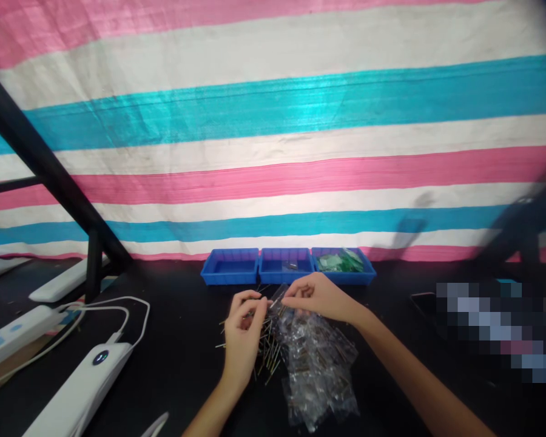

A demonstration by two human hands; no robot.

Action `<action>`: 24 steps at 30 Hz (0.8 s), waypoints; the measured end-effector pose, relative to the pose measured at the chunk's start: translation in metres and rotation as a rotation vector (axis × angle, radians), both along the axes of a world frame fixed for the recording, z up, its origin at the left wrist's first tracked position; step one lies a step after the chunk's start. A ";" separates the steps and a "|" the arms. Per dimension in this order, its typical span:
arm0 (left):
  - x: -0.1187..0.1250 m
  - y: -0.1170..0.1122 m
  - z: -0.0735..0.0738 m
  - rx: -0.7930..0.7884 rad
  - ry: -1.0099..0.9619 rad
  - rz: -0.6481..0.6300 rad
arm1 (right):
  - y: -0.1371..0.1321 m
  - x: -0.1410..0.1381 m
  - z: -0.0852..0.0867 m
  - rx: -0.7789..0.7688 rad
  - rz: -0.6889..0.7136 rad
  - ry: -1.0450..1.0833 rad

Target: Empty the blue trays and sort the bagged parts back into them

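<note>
A small clear plastic bag (279, 295) is up between my two hands, above the black table. My right hand (318, 296) comes in from the right, its thumb and forefinger pinched on the bag's edge. At the bag's other side, my left hand (244, 317) is closed in a pinch; what lies between its fingertips is too small to make out. Below and partly behind the left hand is a loose pile of thin metal pins (271, 352), some brass-coloured. A heap of clear plastic bags (318, 364), with thin pieces visible inside, lies under the right hand.
Three blue bins stand in a row at the back: the left bin (230, 279), the middle bin (284, 279) with a small clear packet, the right bin (346, 279) with green packets. A white power bank (84, 388), cables and a power strip (18, 337) lie left.
</note>
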State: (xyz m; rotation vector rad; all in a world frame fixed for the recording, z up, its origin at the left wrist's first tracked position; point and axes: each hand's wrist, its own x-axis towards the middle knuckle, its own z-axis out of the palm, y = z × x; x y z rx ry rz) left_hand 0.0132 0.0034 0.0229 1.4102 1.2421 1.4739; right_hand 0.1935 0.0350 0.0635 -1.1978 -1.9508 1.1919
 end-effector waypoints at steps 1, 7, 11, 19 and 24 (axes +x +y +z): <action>0.000 0.000 0.001 -0.022 -0.034 -0.002 | 0.002 0.003 -0.003 0.024 -0.024 -0.024; 0.000 -0.001 0.002 -0.079 -0.131 -0.041 | 0.016 0.023 -0.018 -0.093 -0.157 -0.149; 0.000 -0.001 -0.001 -0.088 -0.145 -0.070 | 0.022 0.029 -0.018 -0.172 -0.208 -0.035; 0.002 -0.002 -0.001 -0.104 -0.123 -0.093 | 0.026 0.034 -0.016 -0.011 -0.420 -0.042; 0.003 -0.002 -0.003 -0.095 -0.091 -0.103 | 0.012 0.036 -0.020 0.076 -0.168 -0.433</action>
